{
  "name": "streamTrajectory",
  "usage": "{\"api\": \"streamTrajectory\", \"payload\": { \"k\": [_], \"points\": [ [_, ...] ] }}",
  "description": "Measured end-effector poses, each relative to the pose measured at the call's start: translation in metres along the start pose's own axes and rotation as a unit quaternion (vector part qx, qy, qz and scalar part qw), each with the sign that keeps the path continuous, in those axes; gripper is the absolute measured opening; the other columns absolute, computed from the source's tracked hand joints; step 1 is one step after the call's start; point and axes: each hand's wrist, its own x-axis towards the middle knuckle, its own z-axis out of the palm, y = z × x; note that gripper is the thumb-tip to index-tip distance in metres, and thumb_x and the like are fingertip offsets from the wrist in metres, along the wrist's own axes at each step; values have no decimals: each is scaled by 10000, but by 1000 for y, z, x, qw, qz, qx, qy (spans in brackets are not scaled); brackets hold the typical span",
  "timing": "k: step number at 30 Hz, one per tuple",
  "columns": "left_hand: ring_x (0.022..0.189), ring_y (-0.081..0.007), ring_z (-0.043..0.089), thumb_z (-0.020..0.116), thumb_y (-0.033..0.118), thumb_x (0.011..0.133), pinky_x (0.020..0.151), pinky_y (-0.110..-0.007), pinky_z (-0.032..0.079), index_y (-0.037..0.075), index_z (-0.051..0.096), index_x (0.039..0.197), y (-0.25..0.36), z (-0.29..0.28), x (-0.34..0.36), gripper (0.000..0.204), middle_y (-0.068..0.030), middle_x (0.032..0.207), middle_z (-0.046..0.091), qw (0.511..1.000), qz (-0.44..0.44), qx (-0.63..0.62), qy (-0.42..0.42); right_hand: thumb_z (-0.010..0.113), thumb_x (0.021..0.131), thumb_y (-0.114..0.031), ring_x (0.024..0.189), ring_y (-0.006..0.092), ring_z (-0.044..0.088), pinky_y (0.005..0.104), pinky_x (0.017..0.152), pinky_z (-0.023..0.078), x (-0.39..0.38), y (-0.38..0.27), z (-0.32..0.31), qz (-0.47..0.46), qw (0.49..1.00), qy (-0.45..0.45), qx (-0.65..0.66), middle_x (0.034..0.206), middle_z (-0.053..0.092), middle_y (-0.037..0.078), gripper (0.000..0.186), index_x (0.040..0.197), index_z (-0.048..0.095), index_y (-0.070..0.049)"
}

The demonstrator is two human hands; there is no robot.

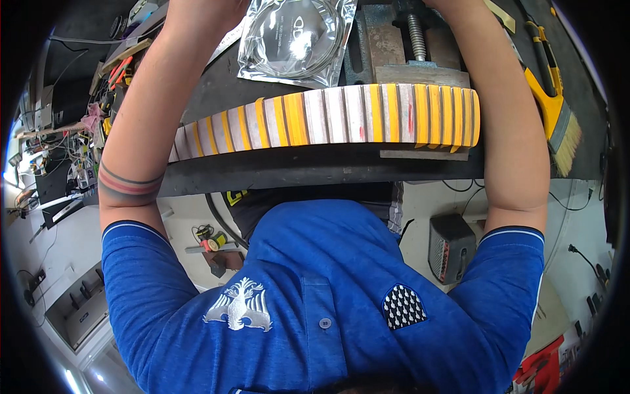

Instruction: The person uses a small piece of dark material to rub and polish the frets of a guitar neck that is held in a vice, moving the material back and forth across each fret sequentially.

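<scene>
My left forearm (144, 98), with a banded tattoo, and my right forearm (505, 111) reach to the top edge, where my left hand (220, 6) and my right hand (443, 4) are cut off, fingers hidden. Across the bench's front lies a long, slightly curved piece (328, 115) with white and yellow ribs and red marks, over a flat metal bar (420, 155). Behind it are a steel vise (394, 46) with a threaded screw and, left of that, a sealed silvery bag (289, 46) with coiled cable.
A yellow-handled brush (552, 118) lies at the bench's right. Tools, wires and small parts (92, 118) crowd its left. Below the dark bench (275, 172) are a dark boxy device (451, 249), more cables and small tools (216, 243) on the floor.
</scene>
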Motion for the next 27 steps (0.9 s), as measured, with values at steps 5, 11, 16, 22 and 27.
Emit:
{"api": "streamTrajectory", "payload": {
  "k": [5,11,16,22,27],
  "points": [
    [950,-194,813,786,83,1069,866,-299,680,-63,768,1216,-3,5,5,208,-143,1093,807,1000,-3,-18,-3,770,1091,-224,875,64,599,244,787,511,-3,-2,1,-15,999,47,-8,995,708,-15,214,1161,756,-22],
    [919,-184,809,796,70,1060,847,-284,677,-48,772,1182,3,2,4,172,-131,1071,806,1000,-12,-23,3,767,1089,-210,882,72,620,248,800,524,-1,-8,4,-17,998,54,-22,1002,735,-1,225,1172,773,-1],
    [893,-163,800,801,67,1056,809,-271,661,-37,775,1157,7,0,1,147,-118,1052,807,1000,-18,-8,8,753,1097,-205,879,72,627,249,795,528,0,-11,6,-9,999,40,5,990,741,0,228,1176,780,8],
    [873,-152,783,815,80,1048,807,-264,652,-16,782,1147,5,8,2,141,-89,1035,803,999,-37,-22,7,726,1114,-203,884,74,635,250,811,536,-4,-10,2,-2,999,42,-2,988,742,5,232,1175,776,16],
    [880,-147,774,822,97,1047,817,-265,651,3,785,1139,7,-1,4,137,-78,1043,800,999,-39,-27,2,715,1125,-206,884,84,638,256,823,541,1,-8,5,15,996,33,86,984,731,1,231,1195,765,8]
  ]
}}
